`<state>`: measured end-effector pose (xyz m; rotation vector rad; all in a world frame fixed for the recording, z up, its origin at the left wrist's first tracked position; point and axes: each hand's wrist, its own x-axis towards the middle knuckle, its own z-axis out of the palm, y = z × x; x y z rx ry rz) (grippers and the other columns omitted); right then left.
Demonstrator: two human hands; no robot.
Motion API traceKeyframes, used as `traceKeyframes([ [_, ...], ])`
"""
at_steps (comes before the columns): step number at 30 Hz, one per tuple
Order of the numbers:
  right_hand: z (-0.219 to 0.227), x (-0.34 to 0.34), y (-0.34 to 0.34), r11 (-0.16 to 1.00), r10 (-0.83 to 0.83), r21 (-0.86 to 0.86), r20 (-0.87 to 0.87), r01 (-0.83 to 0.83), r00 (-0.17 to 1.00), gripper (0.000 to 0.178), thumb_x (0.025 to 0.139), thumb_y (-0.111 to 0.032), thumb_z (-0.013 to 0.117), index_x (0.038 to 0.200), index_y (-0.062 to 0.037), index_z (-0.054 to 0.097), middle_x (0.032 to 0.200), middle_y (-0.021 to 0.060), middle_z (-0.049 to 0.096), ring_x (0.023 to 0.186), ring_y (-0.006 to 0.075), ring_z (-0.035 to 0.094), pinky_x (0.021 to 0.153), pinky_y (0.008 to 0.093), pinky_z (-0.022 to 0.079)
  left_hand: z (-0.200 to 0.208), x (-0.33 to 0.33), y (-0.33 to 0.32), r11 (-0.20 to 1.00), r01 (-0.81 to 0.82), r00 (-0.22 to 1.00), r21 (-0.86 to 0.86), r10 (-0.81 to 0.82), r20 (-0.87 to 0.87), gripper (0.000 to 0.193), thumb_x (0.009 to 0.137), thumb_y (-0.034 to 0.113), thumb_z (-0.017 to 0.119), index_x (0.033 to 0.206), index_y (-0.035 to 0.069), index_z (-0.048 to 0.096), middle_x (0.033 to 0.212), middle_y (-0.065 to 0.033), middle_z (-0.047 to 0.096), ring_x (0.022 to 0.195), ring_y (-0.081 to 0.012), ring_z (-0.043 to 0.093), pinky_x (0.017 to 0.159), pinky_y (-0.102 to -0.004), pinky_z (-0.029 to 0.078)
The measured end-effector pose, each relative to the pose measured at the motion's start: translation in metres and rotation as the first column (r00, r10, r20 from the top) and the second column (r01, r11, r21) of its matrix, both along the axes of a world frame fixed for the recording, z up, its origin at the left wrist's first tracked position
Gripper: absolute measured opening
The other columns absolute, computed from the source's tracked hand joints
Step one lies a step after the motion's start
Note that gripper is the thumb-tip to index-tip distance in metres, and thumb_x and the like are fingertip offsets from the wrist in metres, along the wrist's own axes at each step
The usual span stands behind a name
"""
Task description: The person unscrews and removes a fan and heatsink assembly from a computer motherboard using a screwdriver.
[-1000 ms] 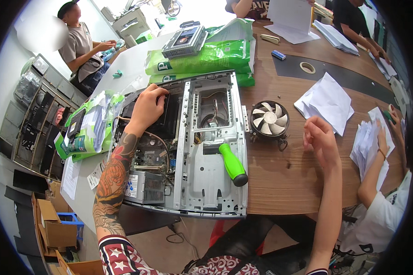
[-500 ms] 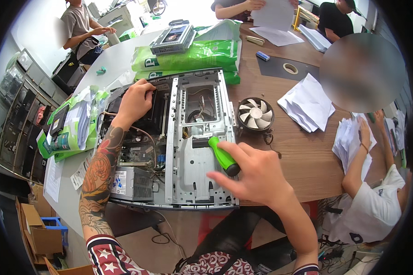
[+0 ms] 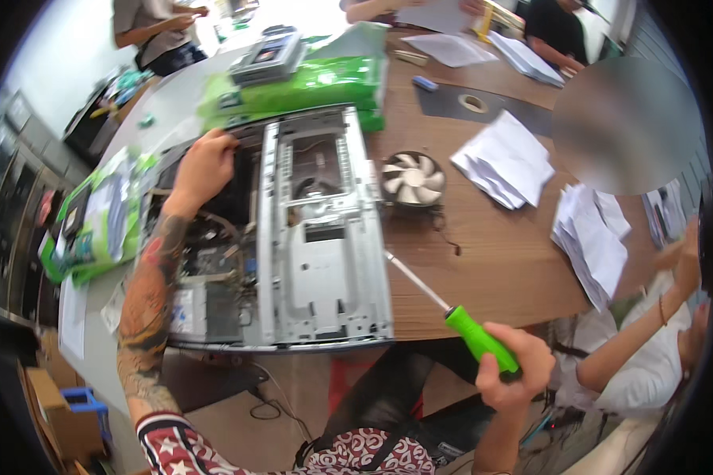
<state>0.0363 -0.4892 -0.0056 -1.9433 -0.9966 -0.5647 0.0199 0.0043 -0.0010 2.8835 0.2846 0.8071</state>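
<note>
An opened desktop computer case (image 3: 319, 273) lies flat on the table in front of me, slightly blurred. My left hand (image 3: 203, 168) rests over its far left part, fingers curled down by a dark component; whatever they pinch is hidden. Off the case's near right corner, my right hand (image 3: 519, 368) grips a screwdriver (image 3: 477, 339) by its green handle. The bare shaft slants up and left, its tip beside the case's right side. Inside the case's near left corner sits a silver power supply (image 3: 206, 313). A cooling fan (image 3: 413, 179) with white blades lies right of the case.
Green bags (image 3: 293, 91) lie behind the case, a silver drive unit (image 3: 268, 55) on top. Another green-white bag (image 3: 99, 214) is at left. Folded papers (image 3: 505, 162) and a tape roll (image 3: 473, 104) lie on the right. Co-workers surround the table; one sits close at right.
My right hand has moved right and nearer to me, lifting the screwdriver off the case and closing around its handle. My left hand stays on the case. The whole view has shifted.
</note>
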Motion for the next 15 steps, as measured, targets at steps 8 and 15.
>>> traceKeyframes([
  [8,-0.08,-0.045,-0.025,0.912,0.264,0.386,-0.813,0.14,0.518,0.025,0.095,-0.016,0.064,0.116,-0.0017,0.069,0.071,0.0006,0.064,0.057,0.0037,0.052,0.051,0.0199,0.039,-0.012,-0.056,0.025,1.0,-0.012,1.0,-0.008,0.012,-0.028,0.013,0.089,-0.005,0.051,0.096,-0.006,0.062,0.093,-0.0203,0.06,0.086,-0.0395,0.061,0.076,-0.0398,0.047],
  [15,-0.129,-0.069,-0.073,0.614,0.717,0.707,-0.685,0.352,0.126,0.042,0.102,-0.017,0.053,0.14,-0.0005,0.048,0.087,0.0107,0.064,0.074,0.0147,0.062,0.061,0.0256,0.048,-0.01,-0.027,0.023,0.998,0.059,0.996,-0.008,-0.06,-0.065,0.015,0.09,-0.006,0.05,0.1,-0.008,0.061,0.092,-0.0185,0.057,0.084,-0.0353,0.06,0.075,-0.0371,0.047],
])
